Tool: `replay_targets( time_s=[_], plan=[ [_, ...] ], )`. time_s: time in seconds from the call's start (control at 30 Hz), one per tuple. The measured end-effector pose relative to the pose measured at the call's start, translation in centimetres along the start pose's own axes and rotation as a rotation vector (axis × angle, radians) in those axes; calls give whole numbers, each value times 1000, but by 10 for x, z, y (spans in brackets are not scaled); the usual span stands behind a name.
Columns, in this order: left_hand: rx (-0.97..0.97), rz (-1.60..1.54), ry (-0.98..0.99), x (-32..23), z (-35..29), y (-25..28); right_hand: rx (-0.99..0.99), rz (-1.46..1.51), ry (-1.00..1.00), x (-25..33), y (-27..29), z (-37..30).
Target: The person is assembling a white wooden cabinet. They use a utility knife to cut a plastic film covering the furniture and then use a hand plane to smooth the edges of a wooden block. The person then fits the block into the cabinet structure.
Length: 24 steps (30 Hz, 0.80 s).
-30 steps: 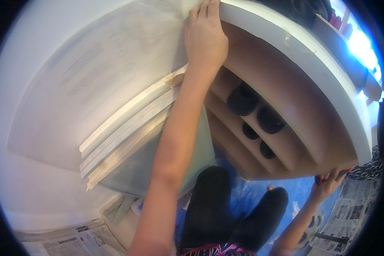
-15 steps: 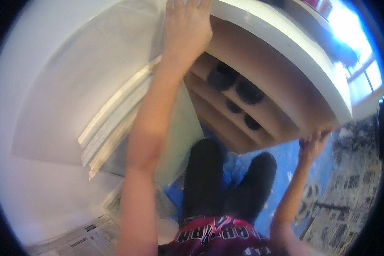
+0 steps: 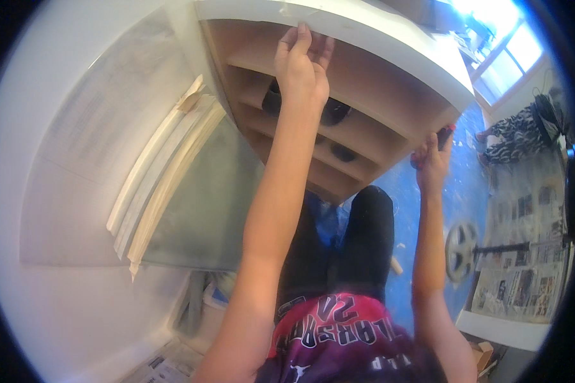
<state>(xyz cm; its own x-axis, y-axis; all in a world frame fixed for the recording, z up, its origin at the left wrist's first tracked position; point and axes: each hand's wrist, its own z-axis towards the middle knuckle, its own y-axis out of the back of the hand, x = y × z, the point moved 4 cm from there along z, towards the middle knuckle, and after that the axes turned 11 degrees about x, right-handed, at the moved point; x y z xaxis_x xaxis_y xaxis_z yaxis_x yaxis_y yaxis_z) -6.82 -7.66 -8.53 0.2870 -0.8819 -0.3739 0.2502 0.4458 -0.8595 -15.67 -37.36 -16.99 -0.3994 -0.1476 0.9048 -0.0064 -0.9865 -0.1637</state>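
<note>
From the head view, your left hand [image 3: 302, 67] reaches up to the white front edge of the shelf unit [image 3: 390, 45], fingers [image 3: 300, 38] pressed together and hooked over it. Your right hand [image 3: 432, 161] grips the unit's lower right corner, fingers curled around it. Dark round things [image 3: 334, 113] sit inside the compartments.

The left hand [image 3: 302, 67] covers part of the cabinet's [image 3: 377, 38] white front edge, and its forearm hides some dark round things [image 3: 336, 112] on the shelves; what they are is unclear. The right hand [image 3: 431, 163] wraps a corner, fingertips out of sight. The window [image 3: 508, 48] is blown out. The newspapers [image 3: 524, 268] are too small to read.
</note>
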Motion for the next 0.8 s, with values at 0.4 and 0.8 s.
replay_targets(
  time_s=[0.4,0.8],
  plan=[
    [186,-29,40,59,-24,-27,-72,14,-109,42,42,-76],
    [364,189,117,126,-74,-78,-351,82,-497,-28,140,-217]
  ],
)
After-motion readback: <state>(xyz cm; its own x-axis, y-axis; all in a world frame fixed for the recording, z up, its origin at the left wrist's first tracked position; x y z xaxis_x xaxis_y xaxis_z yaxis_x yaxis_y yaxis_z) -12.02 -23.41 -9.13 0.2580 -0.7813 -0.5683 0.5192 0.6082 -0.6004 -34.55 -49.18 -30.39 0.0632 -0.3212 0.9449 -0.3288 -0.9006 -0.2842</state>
